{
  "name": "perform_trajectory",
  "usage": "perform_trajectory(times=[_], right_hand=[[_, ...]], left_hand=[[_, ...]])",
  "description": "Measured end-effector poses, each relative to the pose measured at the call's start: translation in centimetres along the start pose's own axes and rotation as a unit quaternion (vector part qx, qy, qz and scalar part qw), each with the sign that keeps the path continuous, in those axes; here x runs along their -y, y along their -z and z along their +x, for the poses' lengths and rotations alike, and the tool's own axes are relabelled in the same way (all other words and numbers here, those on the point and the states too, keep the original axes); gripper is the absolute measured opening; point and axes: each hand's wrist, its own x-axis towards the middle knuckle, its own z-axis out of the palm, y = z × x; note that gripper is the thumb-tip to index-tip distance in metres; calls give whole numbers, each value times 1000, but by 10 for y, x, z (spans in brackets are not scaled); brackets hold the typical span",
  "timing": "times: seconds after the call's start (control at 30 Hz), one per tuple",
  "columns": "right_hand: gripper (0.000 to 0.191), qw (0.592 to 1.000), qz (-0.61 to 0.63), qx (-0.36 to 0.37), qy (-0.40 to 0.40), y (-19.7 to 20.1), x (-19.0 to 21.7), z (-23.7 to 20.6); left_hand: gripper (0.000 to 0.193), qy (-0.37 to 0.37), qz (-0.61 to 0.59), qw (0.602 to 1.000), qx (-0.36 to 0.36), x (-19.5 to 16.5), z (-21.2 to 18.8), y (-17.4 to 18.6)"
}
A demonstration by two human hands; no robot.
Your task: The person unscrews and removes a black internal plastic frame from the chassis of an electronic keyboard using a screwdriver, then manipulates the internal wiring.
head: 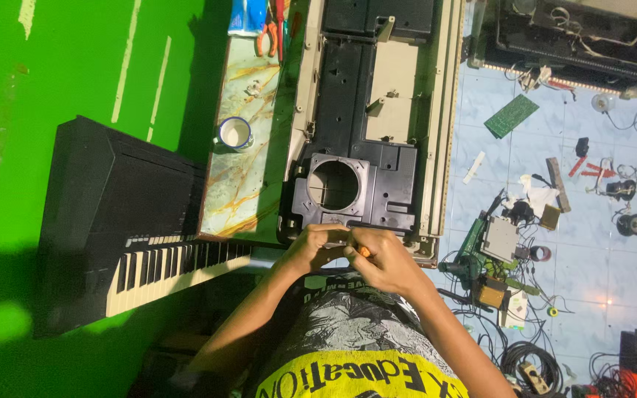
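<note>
We see the opened keyboard chassis [366, 125] lying on the marble-patterned table [245, 169], its black speaker mount [348, 188] with the round hole at the near end. Just below that mount our left hand [311, 249] is curled shut at the chassis edge, and our right hand [381, 259] grips a small orange-tipped tool [363, 251]. We judge a fastener is being worked; next calls for steady turning.

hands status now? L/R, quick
Left hand: fingers curled shut at the near edge of the opened black plastic keyboard casing; contents hidden.
Right hand: closed on a small orange-handled tool, mostly hidden.
</note>
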Motion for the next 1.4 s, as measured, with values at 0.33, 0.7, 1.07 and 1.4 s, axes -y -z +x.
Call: perform_trajectory(times=[0.33, 0.7, 1.07, 1.4], right_hand=[[68, 996, 23, -58, 58, -12, -23, 2], [57, 996, 41, -30, 72, -15, -19, 8], [47, 995, 44, -37, 86, -14, -17, 16], [43, 995, 33, -23, 91, -9, -20, 24]], left_hand=[[13, -5, 34, 999, -25, 29, -14, -6], [12, -22, 3, 999, -26, 12, -11, 1], [8, -19, 13, 1000, -11, 23, -8, 3], [11, -7, 11, 1000, -7, -1, 2, 18]])
